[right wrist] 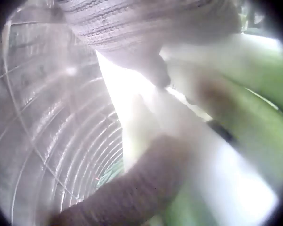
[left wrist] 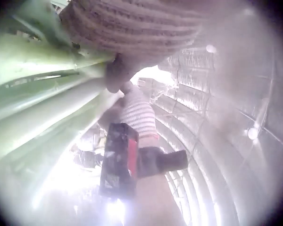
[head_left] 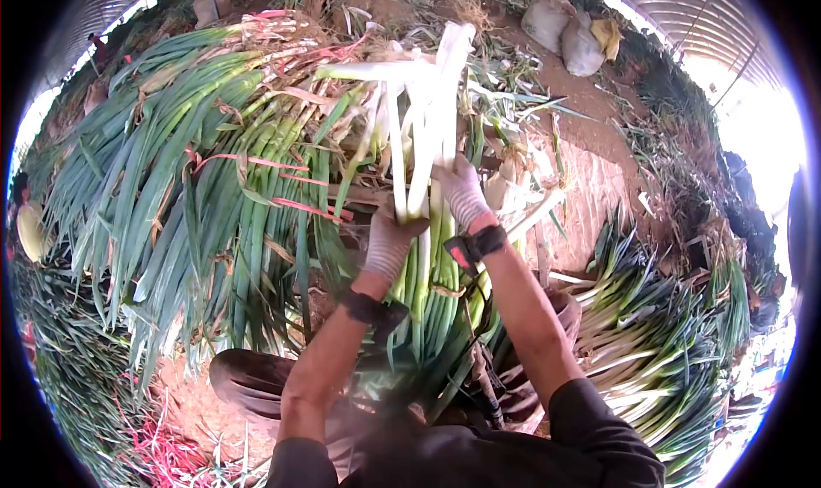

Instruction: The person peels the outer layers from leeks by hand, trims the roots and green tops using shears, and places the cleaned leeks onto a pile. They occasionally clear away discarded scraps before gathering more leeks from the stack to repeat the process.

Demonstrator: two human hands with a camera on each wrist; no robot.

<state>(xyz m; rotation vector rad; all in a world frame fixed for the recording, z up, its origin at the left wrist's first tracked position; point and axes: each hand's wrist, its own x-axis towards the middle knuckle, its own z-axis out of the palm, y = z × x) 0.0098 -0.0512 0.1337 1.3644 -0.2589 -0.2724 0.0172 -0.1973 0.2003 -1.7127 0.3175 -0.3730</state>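
White leek stalks (head_left: 419,116) stand in a bunch at the middle of the head view, their green leaves (head_left: 436,291) running down toward the person's lap. The left hand (head_left: 389,242), in a striped glove, grips the bunch from its left side. On the right side the gloved right hand (head_left: 463,194) grips stalks slightly higher up. In the left wrist view, green and white stalks (left wrist: 47,108) lie beside the left glove (left wrist: 137,30). Pale stalks (right wrist: 226,174) pass between thumb and fingers of the right glove (right wrist: 151,37); some fingers are hidden.
A large heap of leeks (head_left: 188,171) lies at the left, and another pile (head_left: 658,343) at the lower right. Red ties (head_left: 167,445) lie on the ground at the lower left. White sacks (head_left: 581,47) stand at the back right.
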